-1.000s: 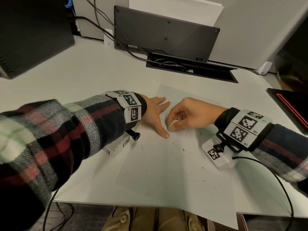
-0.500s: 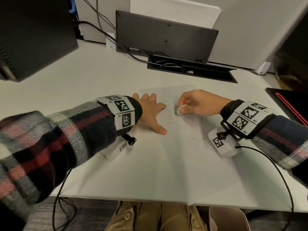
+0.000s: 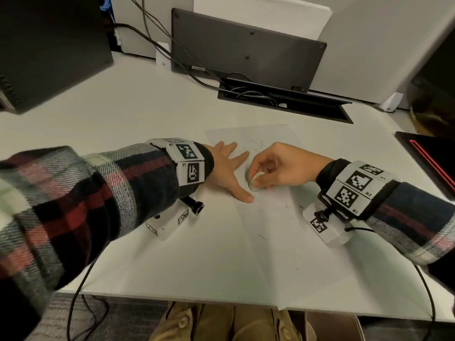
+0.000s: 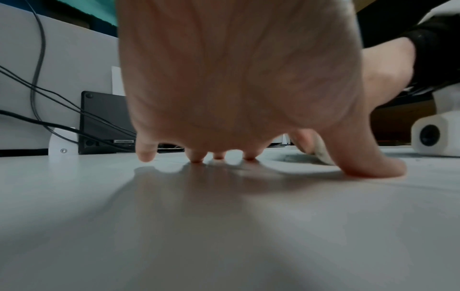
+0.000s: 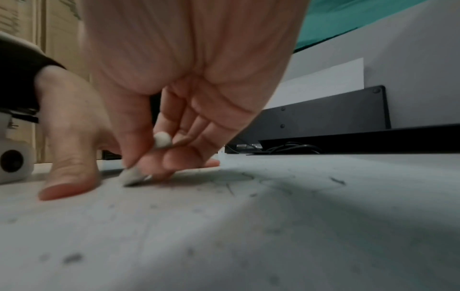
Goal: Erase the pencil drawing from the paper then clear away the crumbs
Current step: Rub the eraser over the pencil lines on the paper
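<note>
A white sheet of paper (image 3: 283, 237) lies on the desk, with faint pencil lines (image 3: 257, 146) near its far edge. My left hand (image 3: 231, 171) lies flat on the paper's left part, fingers spread, thumb tip pressed down (image 4: 373, 167). My right hand (image 3: 270, 168) pinches a small white eraser (image 3: 254, 182) between thumb and fingers, its lower end touching the paper (image 5: 132, 176) just right of the left thumb. Dark eraser crumbs (image 5: 337, 180) are scattered over the sheet (image 3: 301, 206).
A black cable tray (image 3: 283, 99) with an upright black panel (image 3: 246, 48) runs along the desk's back. A dark computer case (image 3: 49, 45) stands at the far left. A black device with a red stripe (image 3: 428, 158) lies at the right edge. Cables hang off the near desk edge.
My right hand with the eraser has slid back toward me and left, close to the left thumb, after rubbing farther up the sheet. The left hand stays pressed on the paper.
</note>
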Tool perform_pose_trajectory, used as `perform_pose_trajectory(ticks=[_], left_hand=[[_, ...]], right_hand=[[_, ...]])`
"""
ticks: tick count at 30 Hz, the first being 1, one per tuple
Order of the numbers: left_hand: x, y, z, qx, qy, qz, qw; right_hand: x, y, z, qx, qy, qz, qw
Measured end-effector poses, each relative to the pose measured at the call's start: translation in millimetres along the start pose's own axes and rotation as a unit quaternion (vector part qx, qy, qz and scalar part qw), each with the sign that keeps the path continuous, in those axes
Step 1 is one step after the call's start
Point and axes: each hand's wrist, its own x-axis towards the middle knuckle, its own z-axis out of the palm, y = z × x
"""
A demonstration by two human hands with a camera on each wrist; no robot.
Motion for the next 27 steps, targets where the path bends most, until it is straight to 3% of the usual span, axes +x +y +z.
perform_pose_trajectory(ticks=[3, 7, 11, 15, 18, 22, 25, 27], left_hand=[[0.4, 1.0, -0.7, 0.0, -0.002, -0.001, 1.0], [-0.3, 1.5, -0.7, -0.008, -0.005, -0.004, 1.0], [-1.3, 1.9, -1.0, 0.005, -0.002, -0.008, 1.0], [-1.4, 2.4, -0.8, 0.001, -0.007, -0.01, 1.0], [-1.6, 2.5, -1.5, 0.008, -0.004, -0.01, 1.0], [-1.4, 1.7, -1.2, 0.004, -0.005, -0.01, 1.0], [-1.8, 2.0, -1.5, 0.013, -0.002, -0.01, 1.0], [-2.2, 2.8, -1.2, 0.009, -0.004, -0.01, 1.0]], right_hand=[[4.9, 2.2, -1.9, -0.063, 0.073, -0.015, 0.995], [2.1, -1.5, 1.3, -0.021, 0.021, -0.004, 1.0], [5.4, -0.4, 0.3, -0.074, 0.083, -0.014, 0.994], [4.0, -5.1, 3.9, -0.044, 0.04, -0.013, 0.998], [6.2, -2.0, 0.4, -0.086, 0.085, -0.009, 0.993], [2.5, -6.8, 4.8, -0.031, 0.029, -0.005, 0.999], [4.2, -4.5, 2.5, -0.082, 0.077, -0.01, 0.994], [2.4, -4.6, 3.1, -0.064, 0.059, -0.006, 0.996]])
